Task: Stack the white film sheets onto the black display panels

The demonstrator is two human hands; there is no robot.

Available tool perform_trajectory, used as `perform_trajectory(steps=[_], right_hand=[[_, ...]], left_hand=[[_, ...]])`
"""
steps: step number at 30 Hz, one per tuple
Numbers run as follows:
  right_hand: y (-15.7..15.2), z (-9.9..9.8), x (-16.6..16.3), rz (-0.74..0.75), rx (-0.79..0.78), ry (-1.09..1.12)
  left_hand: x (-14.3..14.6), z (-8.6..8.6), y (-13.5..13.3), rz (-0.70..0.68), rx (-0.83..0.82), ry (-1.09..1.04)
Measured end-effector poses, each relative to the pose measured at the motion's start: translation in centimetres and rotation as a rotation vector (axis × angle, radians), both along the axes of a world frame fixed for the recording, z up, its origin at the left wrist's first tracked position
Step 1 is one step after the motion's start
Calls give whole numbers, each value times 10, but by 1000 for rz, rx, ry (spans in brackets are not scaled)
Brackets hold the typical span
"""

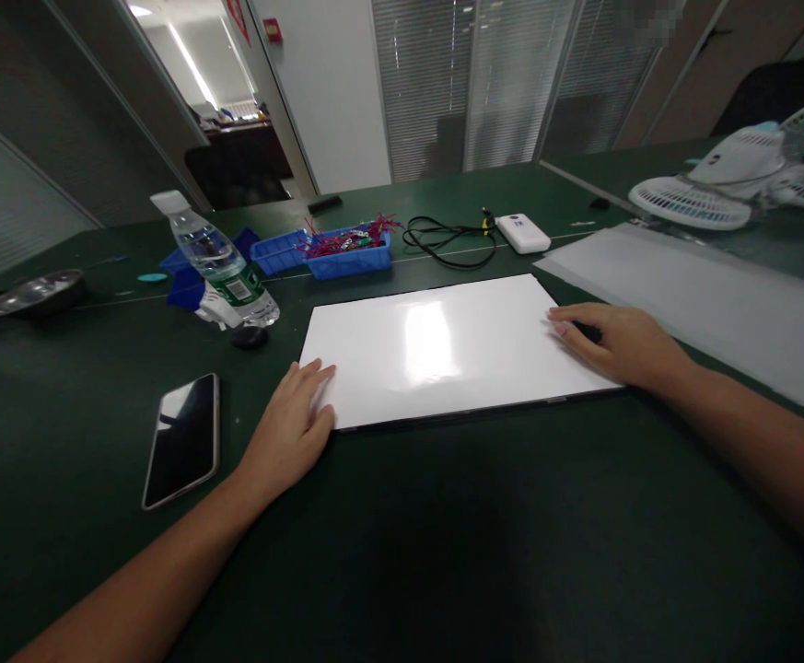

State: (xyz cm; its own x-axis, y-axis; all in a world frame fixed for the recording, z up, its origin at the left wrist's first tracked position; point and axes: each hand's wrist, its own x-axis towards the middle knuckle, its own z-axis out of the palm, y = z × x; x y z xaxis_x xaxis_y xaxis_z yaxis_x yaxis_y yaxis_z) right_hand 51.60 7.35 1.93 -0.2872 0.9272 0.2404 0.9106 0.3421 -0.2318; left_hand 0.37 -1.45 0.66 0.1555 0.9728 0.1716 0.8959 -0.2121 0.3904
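A glossy white rectangular panel [374, 354] with a thin dark edge lies flat on the green table, a bright reflection near its middle. My left hand [295, 424] rests on the panel's left near corner, fingers spread over the white surface. On the opposite side, my right hand [619, 343] lies over the right edge, its fingers stretched out and apart on the panel. Neither hand is wrapped round anything. Left of my left hand lies a smartphone [181, 440] with a dark screen. Beyond my right hand is a whitish sheet [712, 295].
A water bottle [218, 262] stands tilted at the back left, near a black mouse-shaped object [249, 337]. Blue bins [348, 264] hold red wires. Farther right are a black cable [443, 241], a white power bank [523, 234] and a white fan [733, 175]. A metal dish [35, 293] sits far left.
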Motion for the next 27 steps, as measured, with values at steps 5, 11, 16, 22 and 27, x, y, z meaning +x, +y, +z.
perform_trajectory(steps=[5,11,16,22,27], right_hand=[[0,-1,0,9,0,-4],[0,-2,1,15,4,-6],[0,-1,0,0,15,-14],[5,8,19,-147,137,-62],[23,-3,74,-435,101,-247]], left_hand=[[-1,-3,1,0,7,1],[1,-1,1,-5,-3,13],[2,1,1,6,-11,7],[3,0,1,16,-19,18],[2,0,2,11,-29,19]])
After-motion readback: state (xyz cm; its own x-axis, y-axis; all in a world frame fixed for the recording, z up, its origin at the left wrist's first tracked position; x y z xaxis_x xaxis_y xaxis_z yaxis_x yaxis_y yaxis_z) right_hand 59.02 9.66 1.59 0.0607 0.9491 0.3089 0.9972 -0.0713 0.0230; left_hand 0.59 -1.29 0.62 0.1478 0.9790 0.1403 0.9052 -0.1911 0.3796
